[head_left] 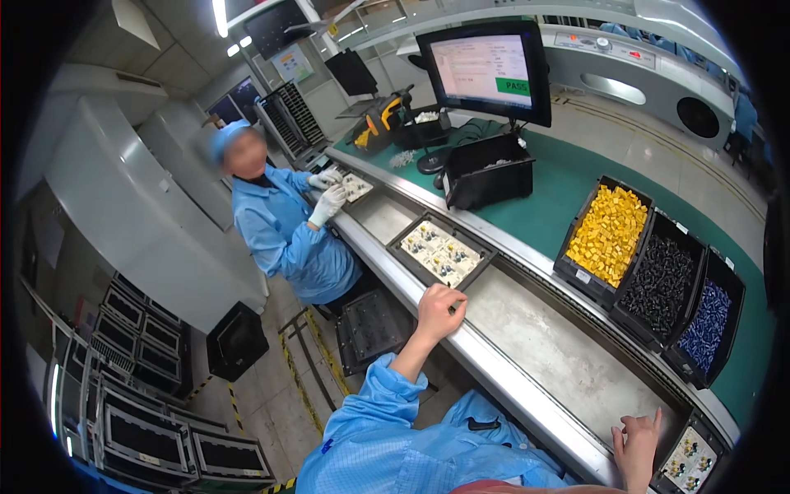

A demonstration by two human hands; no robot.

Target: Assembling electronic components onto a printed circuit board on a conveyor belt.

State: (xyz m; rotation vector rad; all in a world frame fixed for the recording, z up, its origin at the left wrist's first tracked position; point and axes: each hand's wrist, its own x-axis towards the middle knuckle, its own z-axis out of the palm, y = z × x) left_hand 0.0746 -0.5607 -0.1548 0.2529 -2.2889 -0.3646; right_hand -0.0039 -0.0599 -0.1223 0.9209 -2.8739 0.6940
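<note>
My left hand [442,312] is at the near corner of a dark-framed tray [485,251] holding cream circuit boards [440,252] with small parts on them. Its fingers are curled in toward the thumb, and I see nothing between them. Whether it touches the frame I cannot tell. Lower right, my right hand [636,449] hovers with fingers apart and holds nothing. Close beside it, a second tray [714,436] with a similar cream board [690,463] is partly cut off by the picture's rim.
Beyond the metal conveyor channel [551,342] stand bins of yellow [609,235], black [658,284] and blue parts [706,329]. A monitor [485,70] and black box [490,173] are on the green bench. A gloved co-worker [288,218] handles another board [355,188] at left.
</note>
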